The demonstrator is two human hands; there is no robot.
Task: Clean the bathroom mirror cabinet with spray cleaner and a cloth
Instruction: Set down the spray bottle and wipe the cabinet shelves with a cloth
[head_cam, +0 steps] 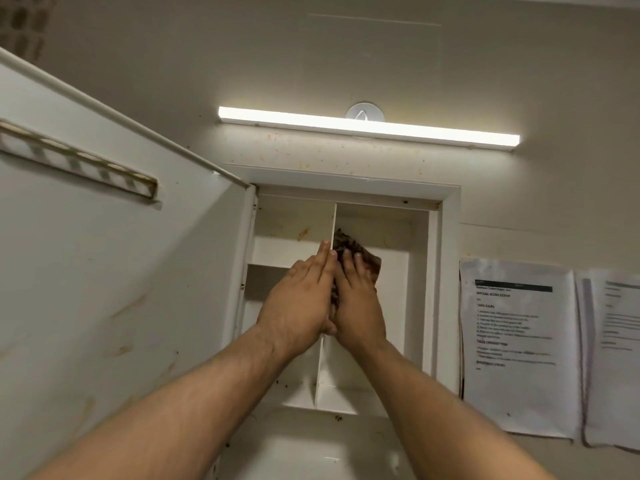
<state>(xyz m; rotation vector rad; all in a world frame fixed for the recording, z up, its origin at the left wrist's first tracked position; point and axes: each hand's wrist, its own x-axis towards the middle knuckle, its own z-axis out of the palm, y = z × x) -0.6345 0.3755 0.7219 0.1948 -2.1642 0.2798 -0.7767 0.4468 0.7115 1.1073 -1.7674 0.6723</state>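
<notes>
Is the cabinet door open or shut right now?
Open. The door is swung out to the left, exposing the inner divider; the left hand and right hand reach inside.

This is a bathroom, shown by the white recessed wall cabinet (446, 271) with its stained white door (121, 271) swung open above a glossy white basin (311, 445), a long lit white strip light (367, 126) on the spotted beige wall (519, 64), and printed white paper sheets (519, 341) stuck beside the cabinet.
</notes>
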